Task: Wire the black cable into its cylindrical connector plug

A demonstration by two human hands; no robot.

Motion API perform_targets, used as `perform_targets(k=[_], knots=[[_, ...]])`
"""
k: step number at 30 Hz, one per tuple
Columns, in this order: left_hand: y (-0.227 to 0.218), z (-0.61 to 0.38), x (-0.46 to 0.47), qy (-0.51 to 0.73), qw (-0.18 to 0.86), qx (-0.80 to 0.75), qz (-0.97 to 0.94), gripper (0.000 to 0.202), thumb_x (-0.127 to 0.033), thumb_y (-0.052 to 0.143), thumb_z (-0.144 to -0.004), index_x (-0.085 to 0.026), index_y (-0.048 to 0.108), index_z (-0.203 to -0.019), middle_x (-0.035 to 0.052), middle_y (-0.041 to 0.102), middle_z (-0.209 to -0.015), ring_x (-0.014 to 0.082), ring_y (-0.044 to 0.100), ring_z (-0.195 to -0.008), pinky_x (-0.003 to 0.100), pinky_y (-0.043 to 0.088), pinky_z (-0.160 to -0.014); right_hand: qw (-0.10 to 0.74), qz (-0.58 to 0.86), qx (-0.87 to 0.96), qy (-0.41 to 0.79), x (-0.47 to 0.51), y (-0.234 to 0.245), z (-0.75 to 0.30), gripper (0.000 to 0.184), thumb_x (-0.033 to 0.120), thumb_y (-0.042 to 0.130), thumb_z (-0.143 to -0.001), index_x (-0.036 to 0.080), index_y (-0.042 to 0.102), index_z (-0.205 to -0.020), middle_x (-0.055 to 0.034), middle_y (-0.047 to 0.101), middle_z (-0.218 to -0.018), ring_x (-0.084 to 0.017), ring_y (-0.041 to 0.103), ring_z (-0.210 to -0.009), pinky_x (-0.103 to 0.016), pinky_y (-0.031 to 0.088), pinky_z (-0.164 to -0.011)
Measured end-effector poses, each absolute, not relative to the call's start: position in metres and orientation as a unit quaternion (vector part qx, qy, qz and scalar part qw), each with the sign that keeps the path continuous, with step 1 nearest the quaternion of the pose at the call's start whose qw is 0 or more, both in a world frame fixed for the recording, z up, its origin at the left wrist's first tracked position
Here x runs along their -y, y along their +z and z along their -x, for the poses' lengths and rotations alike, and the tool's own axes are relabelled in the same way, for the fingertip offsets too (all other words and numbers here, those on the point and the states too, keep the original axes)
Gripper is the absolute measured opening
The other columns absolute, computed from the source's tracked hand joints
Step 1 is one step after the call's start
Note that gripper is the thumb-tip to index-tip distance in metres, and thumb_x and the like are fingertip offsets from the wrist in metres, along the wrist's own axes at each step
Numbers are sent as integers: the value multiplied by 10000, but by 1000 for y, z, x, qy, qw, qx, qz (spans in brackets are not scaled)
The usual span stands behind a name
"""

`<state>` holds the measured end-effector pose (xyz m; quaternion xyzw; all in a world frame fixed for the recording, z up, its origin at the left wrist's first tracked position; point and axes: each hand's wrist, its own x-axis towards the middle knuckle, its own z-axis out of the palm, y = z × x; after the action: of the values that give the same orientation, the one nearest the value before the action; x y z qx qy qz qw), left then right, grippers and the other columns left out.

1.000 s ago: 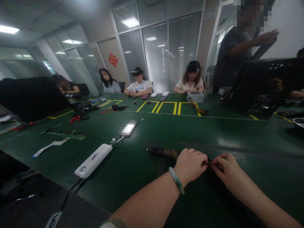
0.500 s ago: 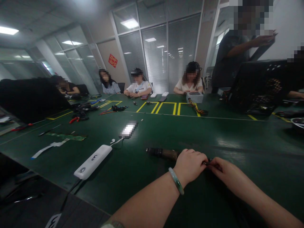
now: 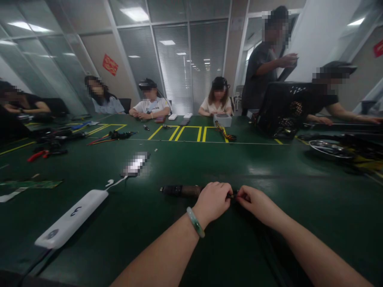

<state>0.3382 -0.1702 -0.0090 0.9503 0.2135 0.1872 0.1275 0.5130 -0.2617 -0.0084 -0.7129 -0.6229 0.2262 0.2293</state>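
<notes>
The bangle (image 3: 194,222) looks polished, the white device (image 3: 73,217) smooth plastic, the desk (image 3: 128,227) softly glossy; the dark tool (image 3: 182,191) seems matt, perhaps plastic.

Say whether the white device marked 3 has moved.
No: the white device keeps its place against the yellow lines; only the view shifted.

A white power bank (image 3: 72,219) marked 3 lies on the green counter (image 3: 191,161), a white cord (image 3: 118,182) running to a bright-screened phone (image 3: 136,164). At the left edge is a circuit board (image 3: 38,184). Farther back, a grey box (image 3: 222,120) trails coloured wires (image 3: 224,134); seated people (image 3: 152,107) are beyond.
</notes>
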Motion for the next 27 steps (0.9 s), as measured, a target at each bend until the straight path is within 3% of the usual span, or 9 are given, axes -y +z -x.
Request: perform_targets(k=[15, 22, 27], knots=[[-7, -340, 173, 202, 138, -210, -947, 114, -168, 568, -855, -236, 614, -935, -12, 641, -1042, 190, 554, -976, 355, 416, -868, 244, 712, 626, 205, 263, -6, -510, 83, 239, 536, -854, 205, 610, -844, 2, 641, -775, -140, 571, -667, -231, 382, -579], [-8, -340, 172, 191, 136, -233, -944, 206, -254, 627, -829, -220, 586, -1028, 23, 632, -1020, 210, 566, -961, 367, 432, -875, 249, 718, 612, 219, 263, -6, -511, 86, 246, 537, -856, 206, 613, -852, 6, 652, -770, -139, 584, -667, -229, 395, -582], [-9, -341, 173, 193, 140, -232, -943, 115, -240, 591, -855, -215, 597, -968, 21, 634, -1041, 206, 569, -973, 382, 431, -892, 252, 717, 613, 217, 264, -6, -511, 87, 242, 533, -857, 201, 609, -863, -6, 659, -784, -143, 591, -681, -231, 403, -594]])
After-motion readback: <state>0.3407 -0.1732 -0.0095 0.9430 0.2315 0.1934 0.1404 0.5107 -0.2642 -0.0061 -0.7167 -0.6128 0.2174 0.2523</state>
